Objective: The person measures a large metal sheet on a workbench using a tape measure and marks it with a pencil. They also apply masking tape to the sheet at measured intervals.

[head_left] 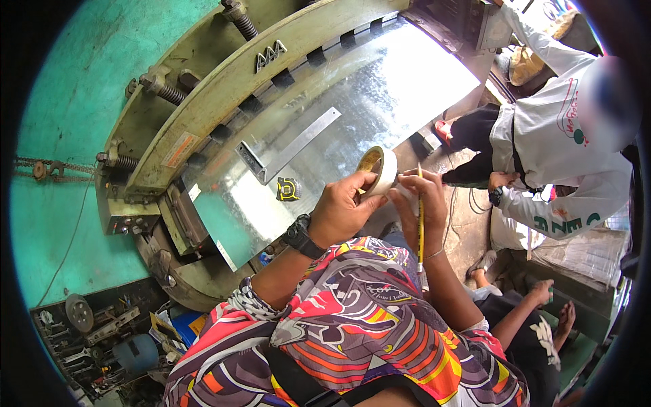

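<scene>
Holding a tape roll (380,168) up over the shiny metal sheet (339,129), both hands raised.
I see left hand (342,207) closed around the roll, right hand (420,203) pinching a yellow pencil (420,220) upright, fingertips at the tape edge; I can't make out that contact.

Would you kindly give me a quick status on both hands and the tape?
Left hand holds tape roll. Right hand holds yellow pencil, fingertips at the roll. Metal sheet lies beyond; nothing between.
</scene>
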Tool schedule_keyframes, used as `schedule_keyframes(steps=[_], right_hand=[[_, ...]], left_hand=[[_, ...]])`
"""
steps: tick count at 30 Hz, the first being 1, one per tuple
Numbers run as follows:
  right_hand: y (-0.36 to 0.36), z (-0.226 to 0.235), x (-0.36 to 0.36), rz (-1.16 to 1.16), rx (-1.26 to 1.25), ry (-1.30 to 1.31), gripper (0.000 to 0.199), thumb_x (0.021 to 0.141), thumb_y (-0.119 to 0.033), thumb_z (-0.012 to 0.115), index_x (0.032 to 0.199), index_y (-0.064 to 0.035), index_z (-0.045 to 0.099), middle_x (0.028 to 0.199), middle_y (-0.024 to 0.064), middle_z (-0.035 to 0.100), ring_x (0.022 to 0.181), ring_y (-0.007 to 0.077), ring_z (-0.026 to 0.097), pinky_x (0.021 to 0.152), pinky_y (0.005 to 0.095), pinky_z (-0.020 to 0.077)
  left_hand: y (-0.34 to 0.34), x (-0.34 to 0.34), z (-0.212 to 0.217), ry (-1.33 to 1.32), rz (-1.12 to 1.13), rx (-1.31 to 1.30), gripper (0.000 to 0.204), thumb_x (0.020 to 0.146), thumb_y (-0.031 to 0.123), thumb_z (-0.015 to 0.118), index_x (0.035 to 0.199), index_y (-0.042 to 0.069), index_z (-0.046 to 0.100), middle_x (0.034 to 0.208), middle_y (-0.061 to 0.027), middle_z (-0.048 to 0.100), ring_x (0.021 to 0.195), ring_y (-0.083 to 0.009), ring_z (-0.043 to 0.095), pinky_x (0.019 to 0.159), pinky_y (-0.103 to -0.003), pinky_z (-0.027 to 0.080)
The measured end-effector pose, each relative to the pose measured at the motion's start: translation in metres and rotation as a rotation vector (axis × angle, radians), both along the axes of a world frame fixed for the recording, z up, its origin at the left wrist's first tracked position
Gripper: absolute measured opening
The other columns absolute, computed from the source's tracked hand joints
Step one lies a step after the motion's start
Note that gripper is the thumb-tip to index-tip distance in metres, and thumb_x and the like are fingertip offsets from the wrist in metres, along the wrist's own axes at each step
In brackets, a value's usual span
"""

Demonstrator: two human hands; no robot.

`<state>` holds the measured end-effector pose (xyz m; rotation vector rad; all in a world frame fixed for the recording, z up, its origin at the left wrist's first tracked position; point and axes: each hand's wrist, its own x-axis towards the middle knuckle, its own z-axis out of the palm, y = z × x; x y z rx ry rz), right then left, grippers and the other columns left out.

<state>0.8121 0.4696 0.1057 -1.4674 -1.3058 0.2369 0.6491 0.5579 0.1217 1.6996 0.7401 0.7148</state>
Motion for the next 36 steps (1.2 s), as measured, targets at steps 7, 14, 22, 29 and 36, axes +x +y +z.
schedule_keyframes(steps=[7, 14, 22, 29, 36], right_hand=[[0.008, -0.007, -0.007, 0.048, 0.024, -0.007, 0.031, 0.085, 0.003, 0.077, 0.115, -0.0052, 0.070, 0.108, 0.0129, 0.064, 0.091, 0.0243, 0.067, 0.073, 0.0340, 0.0551], [0.004, -0.007, -0.011, 0.039, 0.000, 0.030, 0.016, 0.091, 0.000, 0.077, 0.106, -0.0014, 0.072, 0.105, 0.0123, 0.069, 0.090, 0.0222, 0.070, 0.077, 0.0323, 0.0560], [0.002, -0.007, -0.020, 0.004, 0.047, 0.063, 0.015, 0.089, 0.002, 0.077, 0.104, -0.0009, 0.073, 0.105, 0.0127, 0.070, 0.092, 0.0222, 0.070, 0.077, 0.0320, 0.0557], [0.001, -0.008, -0.021, -0.013, 0.029, 0.058, 0.017, 0.089, 0.003, 0.076, 0.105, -0.0005, 0.073, 0.106, 0.0126, 0.070, 0.093, 0.0225, 0.070, 0.078, 0.0317, 0.0555], [0.002, -0.014, -0.020, 0.052, -0.011, 0.050, 0.014, 0.092, 0.005, 0.074, 0.104, -0.0004, 0.069, 0.106, 0.0105, 0.069, 0.094, 0.0184, 0.068, 0.081, 0.0304, 0.0550]], left_hand=[[-0.002, 0.001, -0.004, 0.107, 0.081, 0.194, 0.027, 0.090, 0.011, 0.078, 0.113, 0.002, 0.068, 0.099, -0.0216, 0.073, 0.089, -0.0406, 0.073, 0.072, -0.043, 0.058], [-0.008, 0.000, 0.002, 0.165, 0.109, 0.300, 0.027, 0.089, 0.013, 0.078, 0.111, 0.003, 0.066, 0.098, -0.0188, 0.072, 0.090, -0.0407, 0.072, 0.072, -0.046, 0.057], [-0.011, -0.005, -0.009, 0.120, 0.108, 0.299, 0.029, 0.088, 0.010, 0.077, 0.113, 0.002, 0.066, 0.100, -0.0198, 0.072, 0.091, -0.0412, 0.072, 0.073, -0.046, 0.057], [-0.008, -0.004, -0.004, 0.118, 0.105, 0.292, 0.030, 0.090, 0.010, 0.077, 0.117, 0.001, 0.068, 0.099, -0.0216, 0.073, 0.087, -0.0394, 0.074, 0.069, -0.041, 0.057], [-0.013, -0.008, -0.008, 0.159, 0.140, 0.239, 0.029, 0.089, 0.009, 0.078, 0.115, 0.002, 0.067, 0.100, -0.0200, 0.073, 0.090, -0.0396, 0.074, 0.074, -0.043, 0.058]])
